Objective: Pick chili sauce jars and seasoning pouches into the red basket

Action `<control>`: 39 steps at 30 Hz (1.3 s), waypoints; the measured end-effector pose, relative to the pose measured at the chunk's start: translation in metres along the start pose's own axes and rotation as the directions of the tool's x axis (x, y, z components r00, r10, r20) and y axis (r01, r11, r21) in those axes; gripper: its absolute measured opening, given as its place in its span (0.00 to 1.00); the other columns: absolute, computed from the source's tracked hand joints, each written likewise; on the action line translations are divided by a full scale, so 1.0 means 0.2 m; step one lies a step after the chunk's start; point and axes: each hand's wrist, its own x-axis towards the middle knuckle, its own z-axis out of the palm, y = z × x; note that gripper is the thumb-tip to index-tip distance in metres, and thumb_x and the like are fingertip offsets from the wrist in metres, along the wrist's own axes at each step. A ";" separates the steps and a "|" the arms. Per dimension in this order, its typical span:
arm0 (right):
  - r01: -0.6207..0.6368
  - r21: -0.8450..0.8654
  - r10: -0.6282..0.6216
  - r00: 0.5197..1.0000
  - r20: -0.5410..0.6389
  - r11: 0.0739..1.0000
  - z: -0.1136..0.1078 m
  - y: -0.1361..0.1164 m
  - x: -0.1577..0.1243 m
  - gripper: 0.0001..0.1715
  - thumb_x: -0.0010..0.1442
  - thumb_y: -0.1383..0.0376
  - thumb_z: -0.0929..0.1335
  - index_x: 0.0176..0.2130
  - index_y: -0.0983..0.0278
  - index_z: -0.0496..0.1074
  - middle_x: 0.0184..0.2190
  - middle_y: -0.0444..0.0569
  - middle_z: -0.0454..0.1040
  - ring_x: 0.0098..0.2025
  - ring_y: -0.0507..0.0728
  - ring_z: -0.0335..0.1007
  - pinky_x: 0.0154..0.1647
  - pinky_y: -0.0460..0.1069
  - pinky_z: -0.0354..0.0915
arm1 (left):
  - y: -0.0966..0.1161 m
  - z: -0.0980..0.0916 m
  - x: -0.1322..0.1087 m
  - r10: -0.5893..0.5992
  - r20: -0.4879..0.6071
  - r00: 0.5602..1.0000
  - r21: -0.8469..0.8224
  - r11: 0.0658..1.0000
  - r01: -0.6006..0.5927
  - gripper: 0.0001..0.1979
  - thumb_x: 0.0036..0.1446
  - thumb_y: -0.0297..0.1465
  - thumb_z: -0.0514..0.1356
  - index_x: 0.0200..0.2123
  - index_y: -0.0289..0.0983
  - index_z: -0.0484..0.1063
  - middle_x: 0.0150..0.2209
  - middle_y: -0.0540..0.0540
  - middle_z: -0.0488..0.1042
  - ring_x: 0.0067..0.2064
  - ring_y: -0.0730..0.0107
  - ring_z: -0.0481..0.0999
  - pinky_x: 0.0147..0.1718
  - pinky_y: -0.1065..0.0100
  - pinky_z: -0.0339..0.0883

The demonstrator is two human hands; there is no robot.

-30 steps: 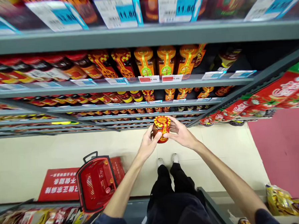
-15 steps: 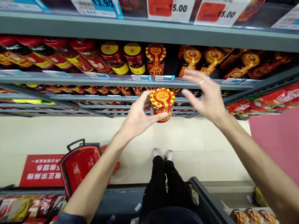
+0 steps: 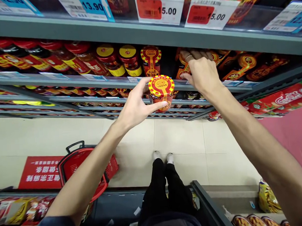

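Jar [image 3: 161, 92] just before shelf edge [image 3: 129, 81]

Jar [image 3: 161, 94]: glossy glass, printed paper lid seal; shelf [image 3: 147, 35]: matt grey painted metal; price tags [image 3: 160, 11]: paper under clear plastic; basket [image 3: 87, 172]: red plastic; floor [image 3: 41, 139]: smooth tile.

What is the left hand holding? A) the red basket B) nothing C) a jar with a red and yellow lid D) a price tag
C: the left hand has its grip around a jar with a red and yellow lid, held in front of the shelf, while the red basket sits on the floor below.
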 end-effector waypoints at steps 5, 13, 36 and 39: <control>-0.047 0.012 0.047 0.999 0.002 0.999 0.00 0.02 0.00 0.39 0.62 0.51 0.75 0.66 0.56 0.65 0.70 0.51 0.64 0.75 0.66 0.51 0.76 0.69 0.44 | 0.00 0.00 0.01 -0.005 -0.015 1.000 -0.007 1.000 0.005 0.36 0.49 0.44 0.75 0.57 0.38 0.68 0.56 0.40 0.76 0.58 0.51 0.77 0.60 0.54 0.70; 0.032 0.067 -0.034 0.999 0.028 0.997 -0.09 -0.21 -0.12 0.41 0.65 0.52 0.72 0.70 0.58 0.60 0.72 0.54 0.61 0.75 0.71 0.50 0.76 0.73 0.42 | 0.00 0.00 0.06 0.007 -0.005 1.000 -0.015 1.000 -0.007 0.40 0.48 0.48 0.75 0.58 0.38 0.67 0.55 0.39 0.76 0.61 0.44 0.75 0.61 0.47 0.69; 0.036 0.086 -0.042 0.997 0.068 0.996 -0.05 -0.23 -0.06 0.42 0.65 0.43 0.66 0.70 0.53 0.56 0.70 0.50 0.61 0.75 0.66 0.47 0.77 0.66 0.48 | 0.04 -0.10 0.36 0.193 0.162 0.968 0.516 0.820 -0.250 0.40 0.58 0.39 0.72 0.65 0.29 0.56 0.67 0.38 0.63 0.68 0.57 0.60 0.71 0.51 0.51; 0.003 0.002 -0.003 0.995 0.101 1.000 -0.07 -0.23 -0.05 0.43 0.65 0.41 0.65 0.71 0.53 0.55 0.68 0.50 0.64 0.75 0.66 0.47 0.75 0.67 0.48 | -0.01 -0.14 0.37 0.122 0.189 0.974 0.606 0.766 -0.213 0.43 0.61 0.43 0.68 0.68 0.27 0.53 0.71 0.37 0.58 0.72 0.49 0.52 0.73 0.44 0.43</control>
